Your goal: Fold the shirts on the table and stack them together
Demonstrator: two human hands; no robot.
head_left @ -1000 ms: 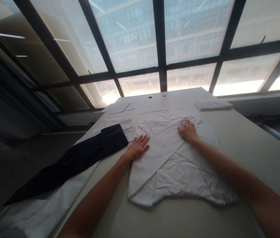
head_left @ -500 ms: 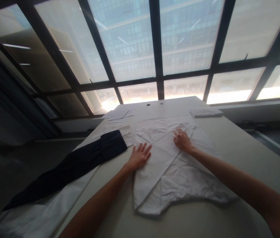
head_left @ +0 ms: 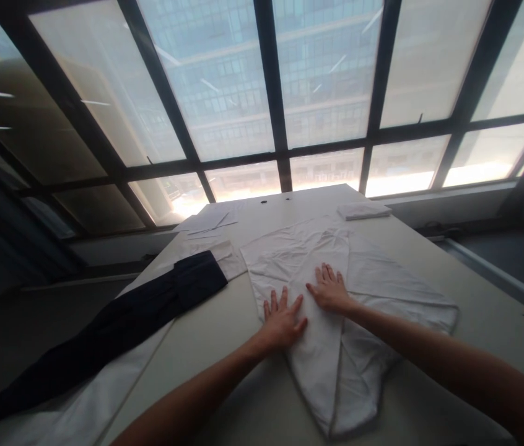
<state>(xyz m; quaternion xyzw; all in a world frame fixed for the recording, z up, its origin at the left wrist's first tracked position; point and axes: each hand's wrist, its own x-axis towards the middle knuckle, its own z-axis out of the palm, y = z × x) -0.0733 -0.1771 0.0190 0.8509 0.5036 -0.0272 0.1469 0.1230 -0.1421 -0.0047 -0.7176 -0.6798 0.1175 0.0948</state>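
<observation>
A white garment (head_left: pixel 373 272), partly folded over itself and wrinkled, lies on a pale table (head_left: pixel 225 337). Its kind is hard to make out; it may be a shirt. My left hand (head_left: pixel 283 322) rests flat on its left edge, fingers spread. Just to the right, my right hand (head_left: pixel 329 288) presses on the folded strip with its fingers stretched out. Neither hand grips the cloth. The near end of the strip reaches toward me past both hands.
A dark navy garment (head_left: pixel 150 303) lies along the table's left edge over white cloth (head_left: pixel 99 396). Papers (head_left: pixel 210 222) lie at the back left. A folded white cloth (head_left: pixel 364 211) sits at the back right. Large windows stand beyond.
The white garment has turned on the table, its near end swinging right. My left hand has moved right and nearer; my right hand has come nearer to me. The view has shifted right.
</observation>
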